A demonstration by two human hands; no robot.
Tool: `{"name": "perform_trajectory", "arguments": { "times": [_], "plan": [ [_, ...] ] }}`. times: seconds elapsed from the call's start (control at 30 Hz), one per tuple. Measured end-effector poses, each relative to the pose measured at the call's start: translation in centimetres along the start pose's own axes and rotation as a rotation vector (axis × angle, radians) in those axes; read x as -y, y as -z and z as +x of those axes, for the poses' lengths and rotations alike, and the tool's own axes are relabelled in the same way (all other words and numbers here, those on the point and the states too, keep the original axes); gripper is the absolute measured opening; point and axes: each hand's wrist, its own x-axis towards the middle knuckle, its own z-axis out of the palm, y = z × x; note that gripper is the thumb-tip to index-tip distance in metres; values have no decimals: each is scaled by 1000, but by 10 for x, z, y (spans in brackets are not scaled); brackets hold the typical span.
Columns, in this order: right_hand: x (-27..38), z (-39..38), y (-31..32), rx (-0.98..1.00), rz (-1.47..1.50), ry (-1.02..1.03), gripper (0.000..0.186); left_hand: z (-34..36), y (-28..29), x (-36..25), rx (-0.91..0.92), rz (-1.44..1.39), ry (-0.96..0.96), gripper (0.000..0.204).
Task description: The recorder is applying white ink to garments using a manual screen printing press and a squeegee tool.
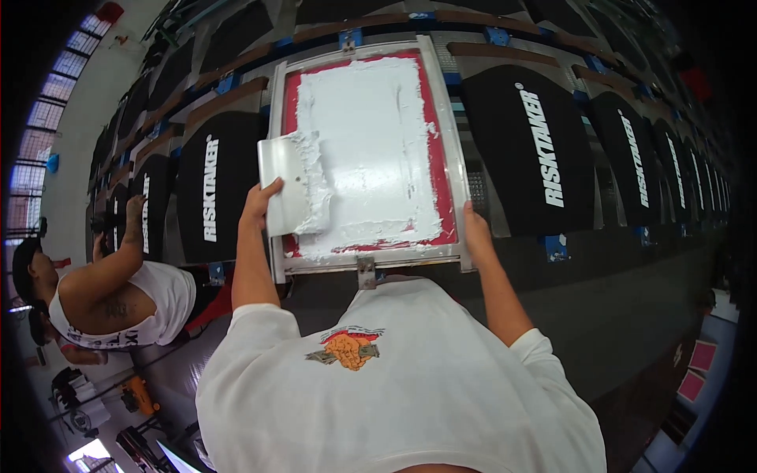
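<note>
A screen printing frame point(449, 134) with metal bars lies in front of me, its mesh bordered in red. Thick white ink point(363, 158) covers most of the mesh, heaped in ridges along the edges. My left hand point(260, 203) is closed on a pale, flat squeegee point(285, 193) at the frame's left side. Ink clings along the squeegee's right edge. On the opposite side, my right hand point(476, 230) grips the lower part of the frame's right bar. What lies beneath the frame is hidden.
Black fabric panels with white lettering lie on boards either side, including one panel on the right point(536, 150) and another on the left point(208, 181). Blue brackets point(557, 247) line the rail. A person in a white sleeveless top point(130, 303) works at the left.
</note>
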Motion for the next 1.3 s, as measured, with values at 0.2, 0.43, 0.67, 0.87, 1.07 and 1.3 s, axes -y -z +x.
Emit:
{"name": "perform_trajectory", "arguments": {
  "times": [0.2,0.43,0.67,0.87,1.07,1.3],
  "plan": [
    [15,-28,76,3,242,-75,64,-48,-60,-35,49,43,-95,42],
    [-83,47,233,-78,377,18,61,-68,-273,-56,115,94,-138,39],
    [-138,120,348,-49,251,-40,68,-67,-416,-45,156,25,-73,42],
    [-136,165,363,-8,197,-53,74,-58,-435,-44,96,8,-67,43],
    [-142,180,360,58,152,-38,68,-46,-441,-10,72,-69,-87,46],
    [-124,115,349,-277,-183,497,33,-21,-477,-98,79,424,-263,46]
  ]
}}
